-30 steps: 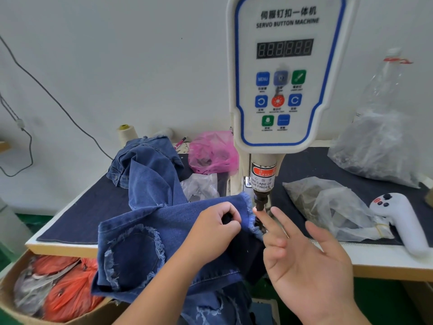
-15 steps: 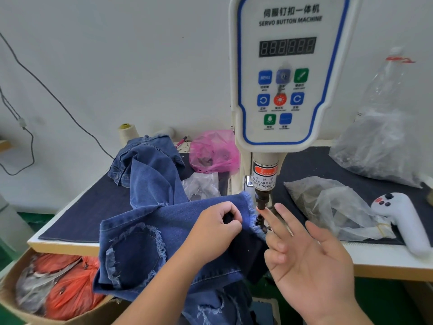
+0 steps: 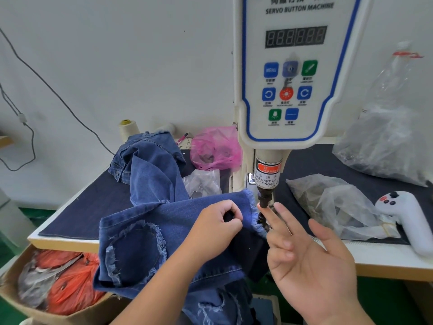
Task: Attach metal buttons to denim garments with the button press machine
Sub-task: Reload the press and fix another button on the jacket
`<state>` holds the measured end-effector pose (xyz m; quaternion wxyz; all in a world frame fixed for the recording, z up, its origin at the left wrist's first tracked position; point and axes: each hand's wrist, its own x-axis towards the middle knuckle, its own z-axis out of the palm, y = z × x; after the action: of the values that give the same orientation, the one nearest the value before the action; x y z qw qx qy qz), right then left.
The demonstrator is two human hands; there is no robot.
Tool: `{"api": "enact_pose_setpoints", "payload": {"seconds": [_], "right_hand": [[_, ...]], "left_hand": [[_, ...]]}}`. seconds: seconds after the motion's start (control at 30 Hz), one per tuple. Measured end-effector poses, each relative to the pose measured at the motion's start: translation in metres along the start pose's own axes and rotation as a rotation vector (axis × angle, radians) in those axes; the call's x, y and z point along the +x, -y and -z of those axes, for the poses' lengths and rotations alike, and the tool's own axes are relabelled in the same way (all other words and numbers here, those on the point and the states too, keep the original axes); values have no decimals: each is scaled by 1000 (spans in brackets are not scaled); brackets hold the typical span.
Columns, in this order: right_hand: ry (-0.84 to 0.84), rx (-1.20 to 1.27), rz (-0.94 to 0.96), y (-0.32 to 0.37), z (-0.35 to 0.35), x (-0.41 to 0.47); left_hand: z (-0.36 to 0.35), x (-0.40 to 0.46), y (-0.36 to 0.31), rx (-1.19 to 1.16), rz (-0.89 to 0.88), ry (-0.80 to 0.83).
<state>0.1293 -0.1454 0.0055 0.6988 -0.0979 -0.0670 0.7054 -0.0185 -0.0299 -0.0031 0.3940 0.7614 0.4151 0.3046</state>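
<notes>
Right hand (image 3: 314,261) is up close, palm showing, fingers straight and released, forefinger reaching to the press head (image 3: 264,198). Left hand (image 3: 216,227) has its grip pinching the denim garment (image 3: 150,221), which drapes off the surface (image 3: 77,207) edge under the button machine (image 3: 290,73). Beyond lie clear bags (image 3: 337,202), a pink bag (image 3: 215,148), a thread cone (image 3: 127,130), then a white wall (image 3: 117,55) with a cable.

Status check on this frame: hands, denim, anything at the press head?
Left hand pinching blue frayed denim garment beside the black press head. Right hand open, index fingertip at the press head. No metal button visible.
</notes>
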Motion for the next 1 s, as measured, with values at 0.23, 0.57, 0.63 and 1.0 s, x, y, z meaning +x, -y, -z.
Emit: {"api": "enact_pose_setpoints", "payload": {"seconds": [0.23, 0.57, 0.63, 1.0], "right_hand": [[13, -77, -18, 1, -1, -3], [41, -53, -30, -1, 2, -4], [45, 24, -38, -1, 2, -5], [8, -179, 38, -4, -4, -5]], "left_hand": [[0, -1, -2, -1, 1, -6], [-1, -5, -5, -18, -2, -2], [0, -5, -5, -11, -3, -2], [-1, -4, -1, -8, -1, -6]]}}
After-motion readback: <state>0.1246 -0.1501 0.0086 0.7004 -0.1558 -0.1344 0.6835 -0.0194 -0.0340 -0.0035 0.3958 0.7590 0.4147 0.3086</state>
